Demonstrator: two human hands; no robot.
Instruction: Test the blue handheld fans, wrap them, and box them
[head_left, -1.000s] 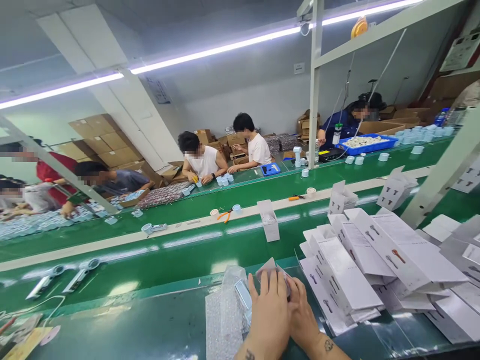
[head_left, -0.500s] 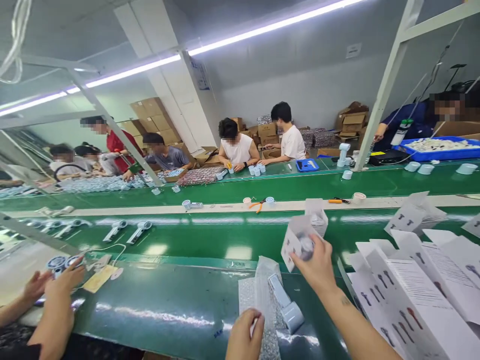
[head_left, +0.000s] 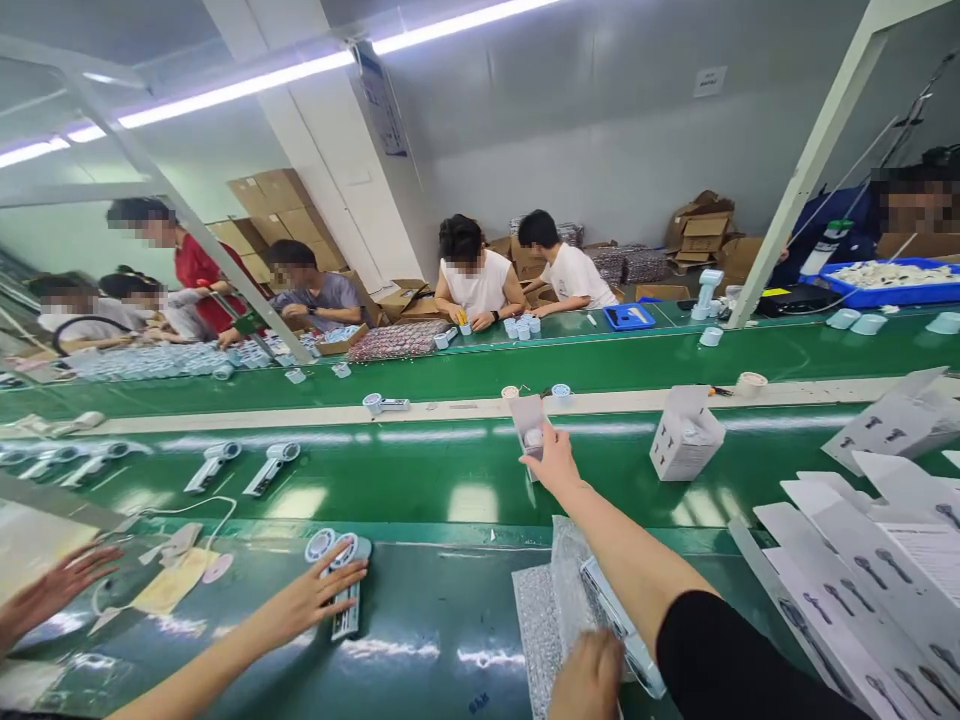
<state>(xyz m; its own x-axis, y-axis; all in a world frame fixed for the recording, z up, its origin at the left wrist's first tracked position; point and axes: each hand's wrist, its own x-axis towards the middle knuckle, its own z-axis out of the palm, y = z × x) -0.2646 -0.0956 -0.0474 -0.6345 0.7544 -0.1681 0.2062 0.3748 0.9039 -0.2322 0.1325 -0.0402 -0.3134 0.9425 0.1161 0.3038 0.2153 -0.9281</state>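
Observation:
My right hand (head_left: 556, 462) reaches out over the green belt, its fingers around a small white carton (head_left: 531, 425) with a raised flap and something pale inside. My left hand (head_left: 589, 675) is at the bottom edge, blurred, with curled fingers; whatever is in them is hidden. It is beside a bubble-wrap bag (head_left: 536, 610) and a light-blue device with a long handle (head_left: 626, 620), partly covered by my right arm. On the left, a co-worker's hand (head_left: 322, 595) rests on light-blue round-headed devices (head_left: 346, 615); the co-worker's other hand (head_left: 71, 580) is open and holds nothing.
Another filled white carton (head_left: 686, 440) stands on the belt. Several printed white cartons (head_left: 847, 600) lean at the right. More light-blue devices (head_left: 271, 468) lie along the belt at left. Across the line, people work behind a blue tray (head_left: 628, 316) and metal posts (head_left: 802, 170).
My right hand has moved forward and left with the white carton, away from the other one. My left hand has shifted lower. The co-worker has moved devices rightward and freed one hand.

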